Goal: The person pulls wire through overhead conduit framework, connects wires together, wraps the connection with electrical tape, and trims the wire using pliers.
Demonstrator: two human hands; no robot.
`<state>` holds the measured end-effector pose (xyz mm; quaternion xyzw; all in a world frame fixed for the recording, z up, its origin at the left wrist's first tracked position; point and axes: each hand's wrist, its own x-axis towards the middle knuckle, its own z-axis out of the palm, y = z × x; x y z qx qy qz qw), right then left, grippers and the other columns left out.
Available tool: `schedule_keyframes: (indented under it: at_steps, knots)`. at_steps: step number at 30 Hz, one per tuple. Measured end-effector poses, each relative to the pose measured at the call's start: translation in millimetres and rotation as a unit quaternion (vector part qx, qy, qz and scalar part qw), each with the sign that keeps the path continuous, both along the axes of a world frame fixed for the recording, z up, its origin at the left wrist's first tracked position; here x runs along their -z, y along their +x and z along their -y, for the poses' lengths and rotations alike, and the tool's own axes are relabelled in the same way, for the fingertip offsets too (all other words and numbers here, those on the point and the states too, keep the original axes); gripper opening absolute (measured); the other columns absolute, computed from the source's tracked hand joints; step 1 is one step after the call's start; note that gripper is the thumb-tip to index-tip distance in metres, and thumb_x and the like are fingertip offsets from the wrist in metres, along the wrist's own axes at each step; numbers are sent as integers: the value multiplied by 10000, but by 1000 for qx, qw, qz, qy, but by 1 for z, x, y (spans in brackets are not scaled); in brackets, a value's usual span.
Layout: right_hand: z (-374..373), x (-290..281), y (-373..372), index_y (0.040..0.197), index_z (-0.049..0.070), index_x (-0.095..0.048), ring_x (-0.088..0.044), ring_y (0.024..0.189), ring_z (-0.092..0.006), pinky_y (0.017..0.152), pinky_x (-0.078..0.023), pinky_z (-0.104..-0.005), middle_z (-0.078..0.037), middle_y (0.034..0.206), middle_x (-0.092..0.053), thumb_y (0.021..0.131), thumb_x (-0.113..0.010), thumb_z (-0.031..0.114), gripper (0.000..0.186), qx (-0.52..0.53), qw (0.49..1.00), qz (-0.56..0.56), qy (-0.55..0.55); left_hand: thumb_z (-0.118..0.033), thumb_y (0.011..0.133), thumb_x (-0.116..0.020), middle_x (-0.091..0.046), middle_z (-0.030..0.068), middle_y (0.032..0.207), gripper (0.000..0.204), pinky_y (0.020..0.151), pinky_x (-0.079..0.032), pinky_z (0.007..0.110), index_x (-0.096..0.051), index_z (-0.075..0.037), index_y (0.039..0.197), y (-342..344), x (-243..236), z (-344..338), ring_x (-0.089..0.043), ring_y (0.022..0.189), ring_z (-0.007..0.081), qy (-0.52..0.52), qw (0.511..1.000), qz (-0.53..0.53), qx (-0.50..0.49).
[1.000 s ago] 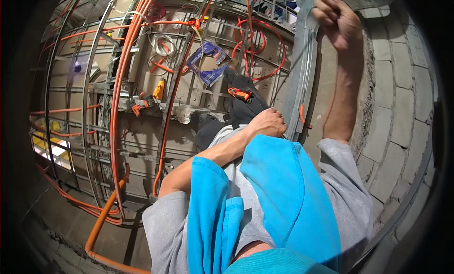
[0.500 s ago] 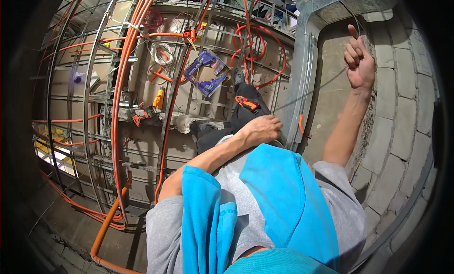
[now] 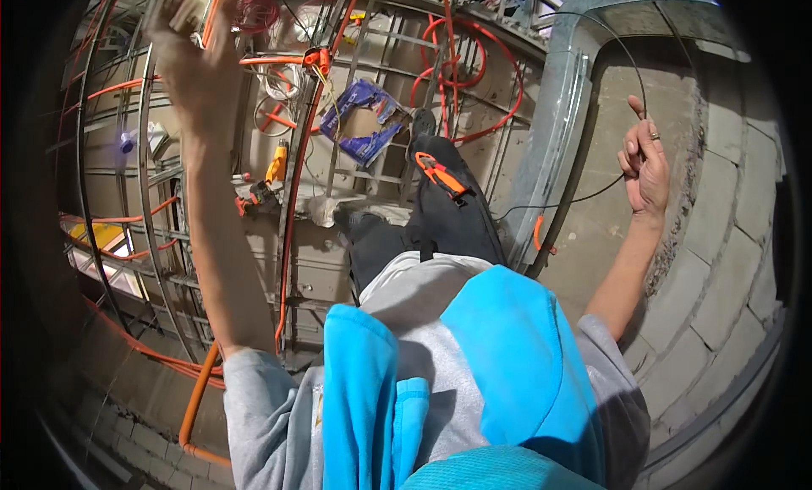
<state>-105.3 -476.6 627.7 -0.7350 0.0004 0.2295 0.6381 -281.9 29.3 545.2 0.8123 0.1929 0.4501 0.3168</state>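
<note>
The step seems to be handling the wire (image 3: pixel 565 205), at right, pinched between thumb and fingers of the right hand (image 3: pixel 646 169). The left hand (image 3: pixel 193 54), far left, is blurred; its fingers' state I cannot tell. Next move calls for steady grip.

I see the left hand (image 3: pixel 199 63) held up in the upper left of the frame, motion-blurred, thumb apart from the fingers, its forearm nearly vertical. On my right, the right hand (image 3: pixel 647 169) is up too, one finger pointing upward, others curled, forearm slanting up and outward.
</note>
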Motion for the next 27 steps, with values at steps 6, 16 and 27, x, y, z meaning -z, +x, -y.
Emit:
schedule_keyframes:
  at_steps: [6,16,27]
  knots:
    - [-9,52,63,1432,13,-482,-313,605,-14,531,-275,-173,39,810,-480,1082,-494,234,414,-28,997,-62,48,-191,970,-667,-660,136,1051,386,848,-502,293,-524,55,1231,91,-21,-82,-628,955,176,-211,964,145,77]
    - [18,95,141,1387,-5,-530,-404,648,-7,567,-312,-159,36,900,-552,1073,-509,197,374,11,995,-96,-1,-219,1001,-546,-652,142,701,312,577,-540,328,-665,65,1055,132,-5,-102,-603,593,208,-28,986,149,71]
    - [8,68,217,1388,-5,-543,-344,617,-4,550,-272,-152,45,815,-544,1065,-535,226,397,-75,992,-100,7,-278,1072,-499,-548,61,594,316,451,-410,242,-604,1,967,155,-22,-63,-480,467,130,-11,976,114,-186]
